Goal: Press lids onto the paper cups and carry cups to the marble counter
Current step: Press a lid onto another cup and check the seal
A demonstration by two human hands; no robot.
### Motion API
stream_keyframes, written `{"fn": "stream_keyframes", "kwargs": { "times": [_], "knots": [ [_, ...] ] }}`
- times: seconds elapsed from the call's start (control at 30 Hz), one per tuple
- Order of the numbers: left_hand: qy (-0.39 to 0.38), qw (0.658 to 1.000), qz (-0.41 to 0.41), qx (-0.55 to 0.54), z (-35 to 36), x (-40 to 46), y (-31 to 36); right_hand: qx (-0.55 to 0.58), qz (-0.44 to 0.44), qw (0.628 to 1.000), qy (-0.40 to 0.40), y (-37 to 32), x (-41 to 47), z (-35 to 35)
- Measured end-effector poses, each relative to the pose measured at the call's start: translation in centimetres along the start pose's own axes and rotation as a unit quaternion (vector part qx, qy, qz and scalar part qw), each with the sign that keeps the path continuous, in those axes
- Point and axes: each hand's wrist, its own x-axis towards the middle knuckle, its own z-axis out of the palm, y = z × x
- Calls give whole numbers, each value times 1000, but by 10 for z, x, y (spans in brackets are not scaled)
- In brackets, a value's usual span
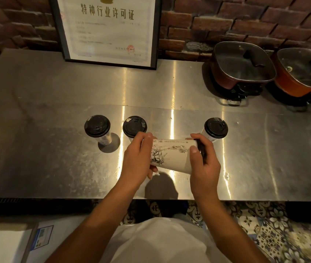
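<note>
Three lidded cups [97, 128] [134, 126] [216, 128] stand upright in a row on the steel table [56, 103]. Above its near edge we hold a fourth paper cup [171, 155] sideways: our left hand [137, 158] curls around its base, our right hand [204, 160] grips the black lid [201, 150] at its mouth. Two lidded pots [242, 63] [304, 70] sit far right, beside a framed certificate [111, 29].

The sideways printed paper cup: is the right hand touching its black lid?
Touching. The head view shows the right hand wrapped round the black lid on the sideways printed paper cup.
</note>
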Motion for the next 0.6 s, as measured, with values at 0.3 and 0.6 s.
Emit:
{"fn": "stream_keyframes", "kwargs": {
  "times": [0.3,0.6],
  "knots": [
    [-25,994,-74,-80,-6,7,-6,-2,85,992,-93,1,18,-1],
    [54,944,184,269,-11,9,-19,-1,184,981,-61,6,35,-6]
  ]
}}
